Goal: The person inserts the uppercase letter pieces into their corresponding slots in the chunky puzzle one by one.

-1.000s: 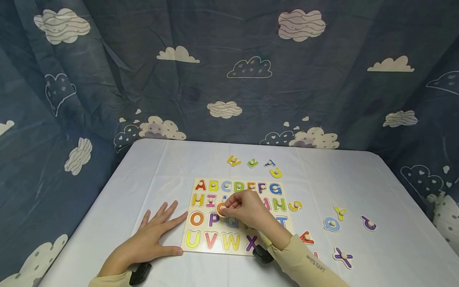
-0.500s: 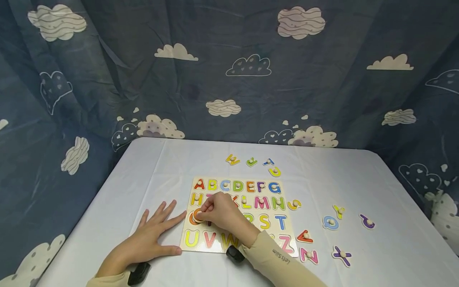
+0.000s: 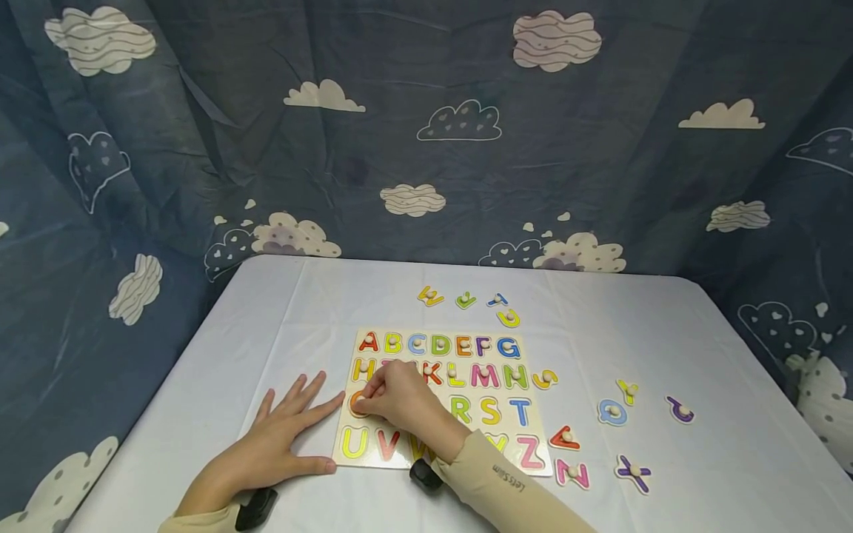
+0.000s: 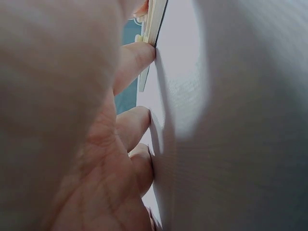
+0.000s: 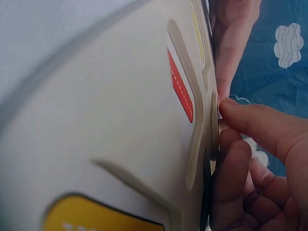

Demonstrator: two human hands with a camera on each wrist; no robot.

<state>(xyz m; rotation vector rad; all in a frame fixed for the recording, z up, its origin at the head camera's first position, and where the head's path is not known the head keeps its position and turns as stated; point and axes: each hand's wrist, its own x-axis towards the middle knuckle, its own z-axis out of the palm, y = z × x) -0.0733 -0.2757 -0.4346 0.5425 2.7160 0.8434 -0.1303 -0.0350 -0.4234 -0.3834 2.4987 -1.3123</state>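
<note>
A wooden alphabet puzzle board (image 3: pixel 373 460) lies on the white table, its top row of letters filled with knobbed pieces. My right hand (image 3: pixel 408 400) pinches the orange letter O piece (image 3: pixel 358 404) by its knob over the O slot at the board's left side; the right wrist view has the thumb and fingertips close against the board. Whether the piece sits flush, I cannot tell. Spread flat beside the board, my left hand (image 3: pixel 283 437) touches its left edge with the index finger and thumb. In the left wrist view its fingertips (image 4: pixel 139 53) rest on the table by the board's edge.
Loose letter pieces lie behind the board, such as a yellow one (image 3: pixel 430 296) and a green one (image 3: pixel 465 300). To the right are a blue Q (image 3: pixel 612 412), a purple X (image 3: pixel 632 474), a pink N (image 3: pixel 571 474) and several others. A cloud-patterned curtain (image 3: pixel 373 163) hangs behind the table (image 3: pixel 266 311).
My right hand has carried the orange O leftward and down from the second row to the O slot. The left hand keeps its place at the board's edge.
</note>
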